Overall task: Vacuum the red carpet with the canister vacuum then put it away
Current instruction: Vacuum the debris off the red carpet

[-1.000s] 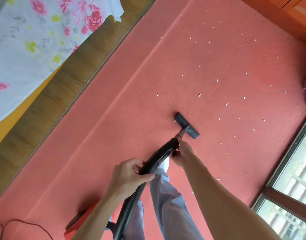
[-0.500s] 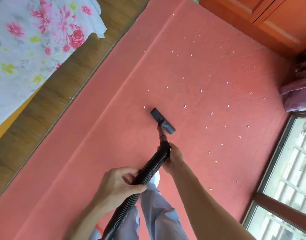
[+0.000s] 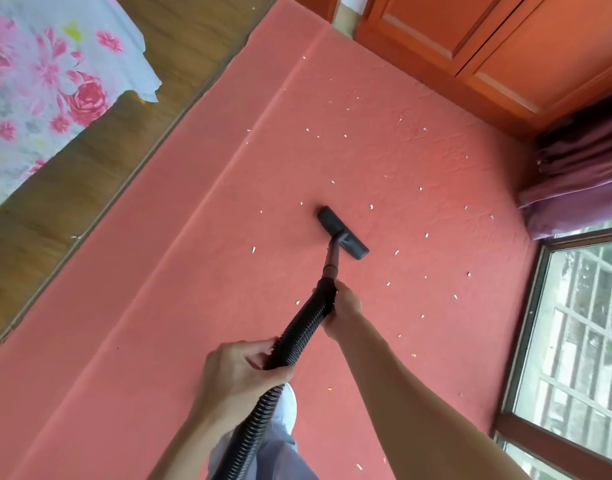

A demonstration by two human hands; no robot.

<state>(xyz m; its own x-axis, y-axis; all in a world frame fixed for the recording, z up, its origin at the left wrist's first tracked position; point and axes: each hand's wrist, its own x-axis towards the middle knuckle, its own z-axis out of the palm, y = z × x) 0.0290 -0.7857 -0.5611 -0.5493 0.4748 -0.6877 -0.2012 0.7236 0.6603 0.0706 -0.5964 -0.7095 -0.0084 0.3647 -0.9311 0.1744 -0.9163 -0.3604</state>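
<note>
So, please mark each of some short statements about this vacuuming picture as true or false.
1. Both the left hand and the right hand grip the hose. True.
2. The nozzle rests on the wood floor. False: it is on the carpet, well away from the wood.
3. Small white scraps lie on the carpet around the nozzle. True.
4. The window is at the left edge of the view. False: it is at the right edge; a floral cloth is at the left.
</note>
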